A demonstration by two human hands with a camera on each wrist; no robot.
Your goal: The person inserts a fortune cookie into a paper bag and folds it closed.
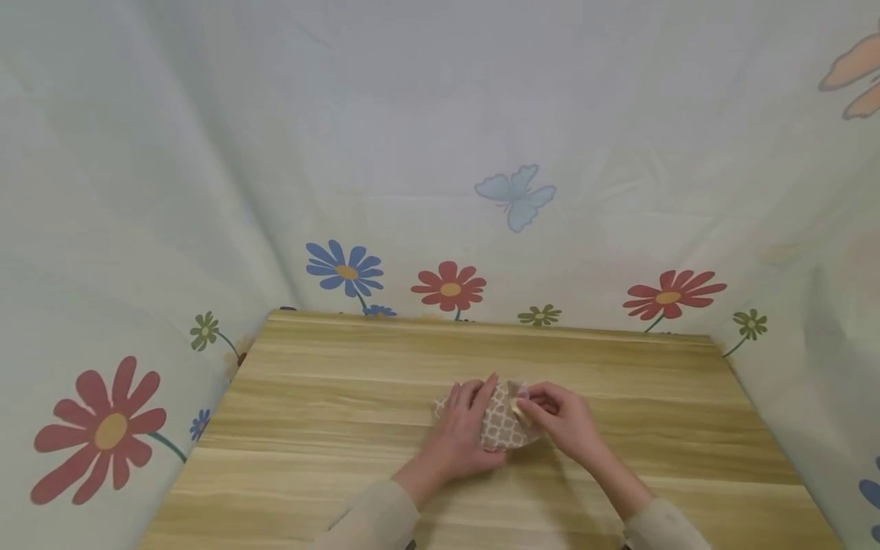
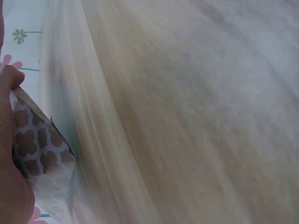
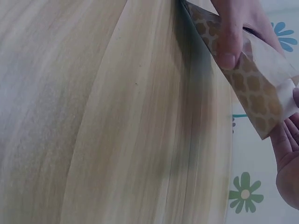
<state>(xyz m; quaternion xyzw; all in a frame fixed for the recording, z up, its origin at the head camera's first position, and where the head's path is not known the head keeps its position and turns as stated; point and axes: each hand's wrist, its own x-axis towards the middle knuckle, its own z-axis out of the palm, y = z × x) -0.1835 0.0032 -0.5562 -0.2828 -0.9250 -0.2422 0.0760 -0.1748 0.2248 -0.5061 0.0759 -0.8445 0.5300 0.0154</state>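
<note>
A tan paper packet (image 1: 502,426) with a white lattice pattern is held just above the wooden table, near its middle. My left hand (image 1: 462,437) grips its left part, thumb on the near side and fingers over the far side. At the packet's right end, my right hand (image 1: 565,422) pinches a small pale piece, apparently the packet's edge or flap; its exact form is hard to make out. The left wrist view shows the packet (image 2: 43,151) as a flat, pointed shape. In the right wrist view, a whitish part (image 3: 286,95) shows at the right hand's fingertips.
The wooden table (image 1: 330,367) spreads around both hands. Behind it and along both sides hangs a pale cloth (image 1: 426,114) printed with flowers and butterflies.
</note>
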